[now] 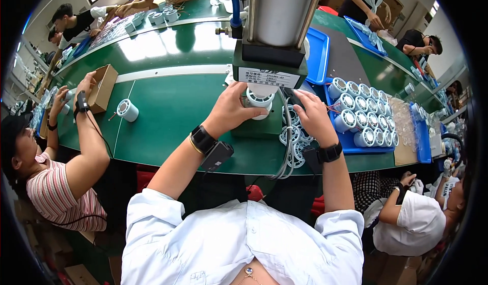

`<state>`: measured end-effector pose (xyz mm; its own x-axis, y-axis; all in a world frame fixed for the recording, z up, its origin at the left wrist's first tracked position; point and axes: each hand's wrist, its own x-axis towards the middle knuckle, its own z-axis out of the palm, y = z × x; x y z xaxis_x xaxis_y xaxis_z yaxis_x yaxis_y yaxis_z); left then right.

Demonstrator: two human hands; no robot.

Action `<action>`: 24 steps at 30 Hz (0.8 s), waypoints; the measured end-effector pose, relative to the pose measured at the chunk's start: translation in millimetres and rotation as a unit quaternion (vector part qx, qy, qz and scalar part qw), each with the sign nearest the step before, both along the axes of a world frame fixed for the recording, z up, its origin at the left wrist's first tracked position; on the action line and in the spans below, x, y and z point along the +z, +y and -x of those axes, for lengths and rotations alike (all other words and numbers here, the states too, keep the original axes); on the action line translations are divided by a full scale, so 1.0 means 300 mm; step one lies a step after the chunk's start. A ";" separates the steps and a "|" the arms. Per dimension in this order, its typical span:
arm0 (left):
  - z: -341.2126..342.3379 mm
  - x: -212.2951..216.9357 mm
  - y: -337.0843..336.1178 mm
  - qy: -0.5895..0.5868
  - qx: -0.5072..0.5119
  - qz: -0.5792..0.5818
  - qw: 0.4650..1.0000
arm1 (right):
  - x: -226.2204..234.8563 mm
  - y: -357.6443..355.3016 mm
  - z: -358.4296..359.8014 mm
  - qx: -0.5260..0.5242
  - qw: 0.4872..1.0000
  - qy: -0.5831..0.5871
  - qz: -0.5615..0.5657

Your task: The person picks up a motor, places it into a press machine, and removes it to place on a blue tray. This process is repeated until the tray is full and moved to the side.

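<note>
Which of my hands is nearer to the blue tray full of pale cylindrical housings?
Right. Your right hand is open, just left of the blue tray; your left hand is farther left, holding a pale cylindrical housing under the press.

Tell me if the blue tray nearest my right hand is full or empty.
Mostly full: rows of pale cylinders cover most of the blue tray, with bare blue along its near edge.
</note>
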<state>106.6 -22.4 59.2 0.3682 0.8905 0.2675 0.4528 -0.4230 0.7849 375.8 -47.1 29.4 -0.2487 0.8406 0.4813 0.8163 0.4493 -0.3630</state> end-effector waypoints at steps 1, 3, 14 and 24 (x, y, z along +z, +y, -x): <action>0.017 -0.002 -0.010 -0.003 -0.012 0.010 1.000 | -0.004 0.014 0.009 -0.015 0.999 -0.028 -0.001; 0.070 -0.014 -0.010 -0.007 -0.023 0.018 1.000 | -0.012 0.034 0.014 -0.029 0.998 -0.057 -0.003; 0.355 -0.249 0.110 0.011 0.101 -0.067 0.993 | 0.151 0.021 0.131 0.049 0.993 -0.008 0.112; 0.348 -0.221 0.083 0.047 0.052 -0.057 0.996 | 0.209 -0.083 0.100 -0.009 0.970 0.241 0.030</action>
<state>2.3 2.5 -7.1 0.3031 0.8909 0.3384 0.5683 -0.4540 0.6862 345.8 -71.8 92.2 0.0088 0.8730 0.4876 0.5522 0.4023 -0.7303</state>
